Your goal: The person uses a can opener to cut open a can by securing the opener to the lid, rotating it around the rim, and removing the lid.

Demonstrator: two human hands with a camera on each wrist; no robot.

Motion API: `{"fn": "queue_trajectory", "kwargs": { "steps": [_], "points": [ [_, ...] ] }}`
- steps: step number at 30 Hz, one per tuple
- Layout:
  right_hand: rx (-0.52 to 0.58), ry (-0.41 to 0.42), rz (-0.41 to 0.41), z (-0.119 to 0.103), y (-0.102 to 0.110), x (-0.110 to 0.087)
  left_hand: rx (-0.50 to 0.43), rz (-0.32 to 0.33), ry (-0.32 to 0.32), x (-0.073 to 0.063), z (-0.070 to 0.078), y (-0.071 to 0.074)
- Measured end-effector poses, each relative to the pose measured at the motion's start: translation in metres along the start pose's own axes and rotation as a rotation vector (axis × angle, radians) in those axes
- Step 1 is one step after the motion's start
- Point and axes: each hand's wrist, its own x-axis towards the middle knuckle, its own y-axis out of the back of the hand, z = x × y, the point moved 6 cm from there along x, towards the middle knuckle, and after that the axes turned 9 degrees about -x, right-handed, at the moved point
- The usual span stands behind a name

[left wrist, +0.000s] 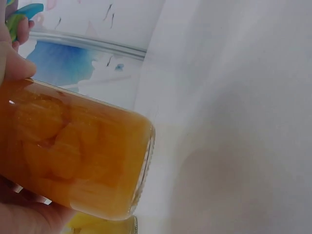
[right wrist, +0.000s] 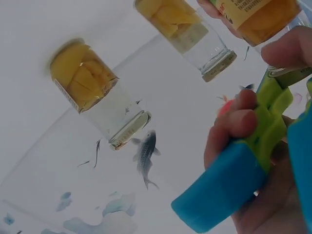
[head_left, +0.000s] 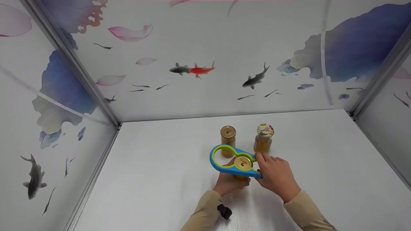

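My left hand [head_left: 228, 183] grips a glass jar [left wrist: 78, 146] of orange fruit pieces in syrup, thumb on one side and fingers on the other in the left wrist view. Its gold lid [head_left: 243, 163] faces up in the head view, seated in the smaller ring of a blue and green jar opener [head_left: 214, 164]. The opener's bigger loop points left. My right hand [head_left: 276, 173] holds the opener by its two handle ends, fingers wrapped on the blue and green grip [right wrist: 222, 187] in the right wrist view.
Behind my hands stand two more jars of yellow fruit, one with a gold lid [head_left: 228, 132], the other with a patterned lid [head_left: 265, 130]. The white table [head_left: 154, 166] meets printed wall panels [head_left: 192, 96] at the back and left.
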Motion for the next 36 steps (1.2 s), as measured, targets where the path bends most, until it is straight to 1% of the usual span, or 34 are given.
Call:
{"fn": "queue_trajectory", "kwargs": {
  "steps": [4,8,13,16,18,23,25,29,33,36],
  "points": [
    [-0.019,0.027,0.000,-0.001,-0.001,0.002,-0.028,-0.007,0.025,-0.001,-0.002,0.000],
    [-0.046,0.052,0.002,-0.001,0.002,0.004,-0.032,-0.019,0.015,-0.002,-0.001,-0.001],
    [-0.061,0.081,-0.046,0.000,0.004,0.006,-0.050,-0.026,0.014,-0.004,0.000,-0.001],
    [-0.051,0.093,-0.069,-0.001,0.003,0.007,-0.056,-0.029,0.010,-0.006,0.003,-0.001],
    [-0.048,0.099,-0.071,-0.001,0.004,0.007,-0.049,-0.045,-0.018,-0.007,0.010,-0.001],
    [-0.048,0.113,-0.057,-0.001,0.003,0.006,-0.049,-0.111,-0.154,-0.014,0.035,-0.002],
    [-0.045,0.121,-0.052,-0.002,0.003,0.006,-0.045,-0.124,-0.186,-0.017,0.043,-0.002],
    [-0.036,0.135,-0.048,-0.002,0.002,0.006,-0.029,-0.135,-0.187,-0.020,0.049,-0.002],
    [-0.028,0.151,-0.040,-0.002,0.002,0.006,-0.049,-0.160,-0.173,-0.020,0.049,-0.002],
    [-0.033,0.167,-0.030,-0.001,0.002,0.006,-0.054,-0.182,-0.190,-0.019,0.049,-0.002]
  ]
}}
